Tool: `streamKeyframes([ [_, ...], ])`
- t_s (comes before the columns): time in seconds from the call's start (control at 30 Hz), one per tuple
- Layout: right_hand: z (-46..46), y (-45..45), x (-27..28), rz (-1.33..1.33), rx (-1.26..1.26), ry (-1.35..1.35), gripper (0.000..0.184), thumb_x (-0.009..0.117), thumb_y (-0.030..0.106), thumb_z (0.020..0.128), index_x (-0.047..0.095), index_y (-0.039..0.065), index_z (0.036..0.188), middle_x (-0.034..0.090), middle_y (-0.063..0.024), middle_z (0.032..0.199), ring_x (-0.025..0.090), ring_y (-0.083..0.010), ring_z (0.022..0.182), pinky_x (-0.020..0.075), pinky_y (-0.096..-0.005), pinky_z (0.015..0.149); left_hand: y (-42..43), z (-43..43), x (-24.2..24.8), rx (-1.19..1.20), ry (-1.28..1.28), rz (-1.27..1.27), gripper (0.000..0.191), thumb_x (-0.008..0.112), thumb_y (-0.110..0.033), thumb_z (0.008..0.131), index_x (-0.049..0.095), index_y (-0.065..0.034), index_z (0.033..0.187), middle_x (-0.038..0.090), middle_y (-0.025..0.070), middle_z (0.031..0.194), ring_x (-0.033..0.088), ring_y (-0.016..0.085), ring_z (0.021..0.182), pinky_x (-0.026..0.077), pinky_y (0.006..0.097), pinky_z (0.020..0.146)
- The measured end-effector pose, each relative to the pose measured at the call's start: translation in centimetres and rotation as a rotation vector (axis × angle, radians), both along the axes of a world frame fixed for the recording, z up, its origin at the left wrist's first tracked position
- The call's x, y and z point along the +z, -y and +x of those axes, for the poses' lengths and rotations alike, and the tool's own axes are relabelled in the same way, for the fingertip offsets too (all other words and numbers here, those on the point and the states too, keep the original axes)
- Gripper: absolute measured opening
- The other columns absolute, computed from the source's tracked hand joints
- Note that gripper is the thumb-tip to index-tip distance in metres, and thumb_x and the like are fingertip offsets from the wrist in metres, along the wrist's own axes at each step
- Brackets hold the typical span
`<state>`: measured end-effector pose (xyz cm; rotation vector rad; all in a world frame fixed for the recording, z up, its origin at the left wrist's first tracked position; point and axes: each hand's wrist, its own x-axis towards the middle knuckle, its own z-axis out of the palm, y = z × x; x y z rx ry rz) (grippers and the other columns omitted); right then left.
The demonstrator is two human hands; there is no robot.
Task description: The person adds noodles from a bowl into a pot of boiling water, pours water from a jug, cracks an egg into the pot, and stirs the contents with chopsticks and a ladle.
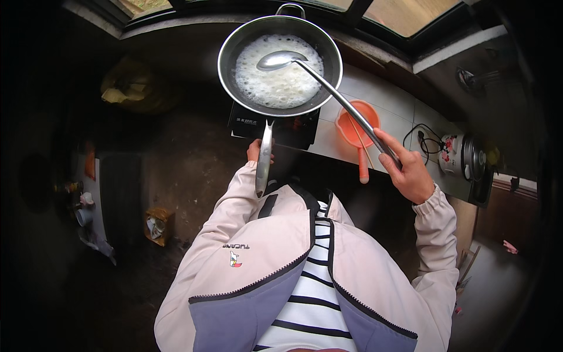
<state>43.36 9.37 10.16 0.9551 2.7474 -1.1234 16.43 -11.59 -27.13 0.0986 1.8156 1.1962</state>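
My right hand (411, 171) grips the long metal handle of a ladle (281, 60). The ladle's bowl is over the white, foamy, bubbling liquid (277, 90) in a deep frying pan (226, 66). This pan sits on a black electric cooktop (248, 121), with its metal handle (264, 160) pointing towards me. Partly hidden behind that handle, my left hand (253, 151) is close to the cooktop's front edge. Whether it grips the handle or the edge cannot be made out.
On the tiled counter (391, 97), right of the cooktop, an orange plastic dipper (363, 165) holds a thin stick (357, 132). Farther right are a black power cord (421, 136) and a floral rice cooker (453, 154). Windows (409, 15) line the far side. A box (159, 226) stands on the floor at left.
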Motion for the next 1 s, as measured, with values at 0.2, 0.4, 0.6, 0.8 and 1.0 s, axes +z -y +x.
streamKeyframes([
  [0.2, 2.2, 0.1, -0.8, -0.026, -0.018, 0.007, 0.052, 0.061, 0.008, 0.100, 0.053, 0.010, 0.152, 0.051, -0.0130, 0.061, 0.050, -0.0191, 0.048, 0.0436, -0.0325, 0.054, -1.0, 1.3, 1.1, 0.089, -0.143, -0.030, 0.037, 0.074, -0.030, 0.093, 0.066, 0.0049, 0.099, 0.071, 0.0127, 0.080, 0.065, 0.016, 0.055, 0.053, 0.0304, 0.044],
  [0.4, 3.1, 0.0, -1.6, -0.044, -0.043, -0.001, 0.052, 0.059, 0.007, 0.100, 0.053, 0.010, 0.152, 0.050, -0.0122, 0.060, 0.049, -0.0188, 0.047, 0.0432, -0.0321, 0.054, -1.1, 1.5, -0.2, 0.143, -0.260, -0.017, 0.029, 0.070, -0.026, 0.092, 0.066, 0.0031, 0.090, 0.069, 0.0099, 0.070, 0.065, 0.017, 0.051, 0.052, 0.0327, 0.045],
  [0.6, 3.5, -0.1, -1.9, -0.040, -0.050, -0.018, 0.052, 0.059, 0.008, 0.100, 0.053, 0.010, 0.152, 0.050, -0.0121, 0.060, 0.049, -0.0187, 0.047, 0.0434, -0.0321, 0.054, -0.8, 1.4, -0.5, 0.141, -0.295, 0.015, 0.026, 0.072, -0.023, 0.091, 0.066, 0.0030, 0.089, 0.069, 0.0094, 0.068, 0.065, 0.016, 0.051, 0.052, 0.0326, 0.045],
  [0.8, 3.4, -0.1, -1.2, -0.066, -0.069, 0.020, 0.052, 0.060, 0.009, 0.100, 0.053, 0.010, 0.151, 0.049, -0.0143, 0.062, 0.047, -0.0188, 0.049, 0.0428, -0.0332, 0.055, -0.9, 1.6, -0.4, 0.146, -0.324, 0.034, 0.026, 0.071, -0.021, 0.091, 0.065, 0.0027, 0.086, 0.067, 0.0089, 0.065, 0.064, 0.016, 0.049, 0.051, 0.0326, 0.044],
  [1.0, 3.5, -0.1, -0.8, -0.078, -0.090, 0.039, 0.052, 0.062, 0.009, 0.100, 0.053, 0.011, 0.151, 0.045, -0.0156, 0.066, 0.040, -0.0180, 0.051, 0.0397, -0.0342, 0.054, -1.2, 1.6, -1.0, 0.154, -0.311, -0.001, 0.024, 0.071, -0.020, 0.091, 0.063, 0.0021, 0.084, 0.065, 0.0084, 0.063, 0.062, 0.015, 0.048, 0.050, 0.0326, 0.044],
])
